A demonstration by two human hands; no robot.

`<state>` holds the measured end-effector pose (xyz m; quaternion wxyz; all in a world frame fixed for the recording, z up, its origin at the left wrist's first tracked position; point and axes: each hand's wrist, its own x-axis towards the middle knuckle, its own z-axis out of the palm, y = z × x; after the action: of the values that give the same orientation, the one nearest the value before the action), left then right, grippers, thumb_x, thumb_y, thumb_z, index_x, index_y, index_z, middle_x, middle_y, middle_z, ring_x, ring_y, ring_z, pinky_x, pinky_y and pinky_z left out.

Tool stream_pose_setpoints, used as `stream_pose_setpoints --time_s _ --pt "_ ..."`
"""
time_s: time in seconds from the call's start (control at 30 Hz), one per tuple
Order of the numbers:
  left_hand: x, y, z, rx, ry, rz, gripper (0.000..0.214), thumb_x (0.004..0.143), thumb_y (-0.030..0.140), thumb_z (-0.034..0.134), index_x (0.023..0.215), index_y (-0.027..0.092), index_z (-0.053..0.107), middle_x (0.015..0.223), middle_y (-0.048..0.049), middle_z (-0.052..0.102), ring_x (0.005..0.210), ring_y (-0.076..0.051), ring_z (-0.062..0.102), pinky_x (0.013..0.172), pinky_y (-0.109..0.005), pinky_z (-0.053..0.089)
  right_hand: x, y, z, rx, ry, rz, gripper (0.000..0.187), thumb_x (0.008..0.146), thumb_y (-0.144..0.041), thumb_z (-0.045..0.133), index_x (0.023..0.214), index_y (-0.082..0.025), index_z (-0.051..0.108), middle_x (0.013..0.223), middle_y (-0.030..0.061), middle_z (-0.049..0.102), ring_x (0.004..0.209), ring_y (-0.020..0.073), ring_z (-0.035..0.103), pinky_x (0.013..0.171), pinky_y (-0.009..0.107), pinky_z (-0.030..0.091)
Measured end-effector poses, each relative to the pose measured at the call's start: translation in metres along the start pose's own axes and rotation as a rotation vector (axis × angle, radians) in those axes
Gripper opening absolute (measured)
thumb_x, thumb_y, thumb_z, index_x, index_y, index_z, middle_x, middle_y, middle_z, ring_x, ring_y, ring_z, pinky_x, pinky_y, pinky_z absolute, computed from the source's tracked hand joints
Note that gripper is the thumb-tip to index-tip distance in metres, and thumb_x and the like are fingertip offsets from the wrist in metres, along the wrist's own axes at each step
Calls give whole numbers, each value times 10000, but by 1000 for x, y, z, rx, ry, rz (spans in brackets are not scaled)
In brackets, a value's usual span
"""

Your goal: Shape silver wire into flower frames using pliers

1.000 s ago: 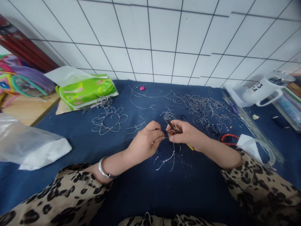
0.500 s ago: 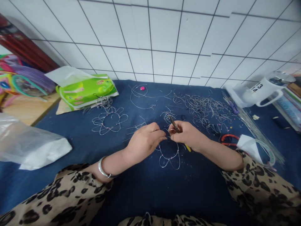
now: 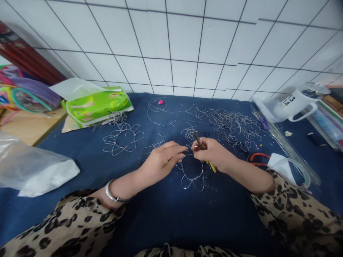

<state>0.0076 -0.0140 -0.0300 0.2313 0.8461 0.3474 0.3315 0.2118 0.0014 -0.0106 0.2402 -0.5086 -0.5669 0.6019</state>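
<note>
The wire flower (image 3: 195,178) is sitting over the tabletop (image 3: 166,221), its far edge apparently being pinched by the right hand (image 3: 211,153), which is also gripping pliers (image 3: 198,139), presumably keeping them handy, while the left hand (image 3: 162,159) is hovering alongside, its hold impossible to tell.

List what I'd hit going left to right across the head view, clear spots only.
Plastic bag → flower-shaped wire ring → left hand → right hand → orange-red handle → white mug.
</note>
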Motion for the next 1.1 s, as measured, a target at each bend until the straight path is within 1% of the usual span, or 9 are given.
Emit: stream_pose_setpoints --time_s 0.07,0.17,0.23,0.37,0.53,0.8,0.93,1.03,1.1 --pt "0 2 -1 9 1 -22 248 890 168 473 1111 150 583 846 -54 653 727 -110 598 676 -250 509 -1 0 0 11 -2 -1 183 610 -164 572 786 -184 526 702 -19 458 605 96 401 566 262 340" --pt "0 5 -1 105 38 -37 149 873 197 509 958 165 627 772 -26 651 689 -109 595 631 -234 489 -2 -2 0 8 1 -3 177 606 -163 578 774 -182 526 708 -22 468 619 98 417 591 262 349" --pt "0 7 0 187 67 1 111 858 215 532 872 169 632 756 -22 642 677 -113 585 606 -232 474 -2 -3 1 -1 7 -13 173 603 -155 580 766 -180 526 718 -20 487 645 103 437 627 267 360" --pt "-2 7 6 309 116 101 97 842 221 544 848 177 630 797 -33 624 682 -117 574 581 -230 464 -2 -1 2 0 8 -46 162 613 -149 578 762 -185 527 718 -17 497 665 111 453 654 272 367" --pt "-2 6 11 420 109 151 99 842 196 533 800 169 619 750 -25 591 632 -111 539 537 -240 425 -1 3 5 16 1 -65 166 622 -148 576 775 -188 525 723 -19 502 670 112 459 666 270 373" --pt "2 11 13 646 57 344 151 855 172 490 740 170 588 690 -17 541 597 -126 473 502 -276 371 -2 3 7 42 -4 -114 168 618 -143 568 770 -182 510 714 -33 496 681 108 466 670 263 364" --pt "4 14 13 738 0 374 143 856 149 472 747 167 564 674 -14 510 589 -137 450 489 -289 359 -2 4 7 42 5 -113 176 613 -136 568 772 -181 507 708 -36 491 666 102 458 658 257 360" --pt "7 19 12 788 -71 394 137 859 129 452 766 163 547 675 -14 500 593 -145 455 472 -286 361 -2 6 7 35 11 -120 166 613 -142 564 765 -181 508 689 -41 488 646 99 454 642 252 358" --pt "10 24 10 817 -123 384 170 871 118 419 749 163 529 673 -16 493 593 -148 460 464 -284 365 -2 7 7 32 18 -125 161 610 -144 559 758 -181 509 679 -43 489 637 98 453 639 252 360"
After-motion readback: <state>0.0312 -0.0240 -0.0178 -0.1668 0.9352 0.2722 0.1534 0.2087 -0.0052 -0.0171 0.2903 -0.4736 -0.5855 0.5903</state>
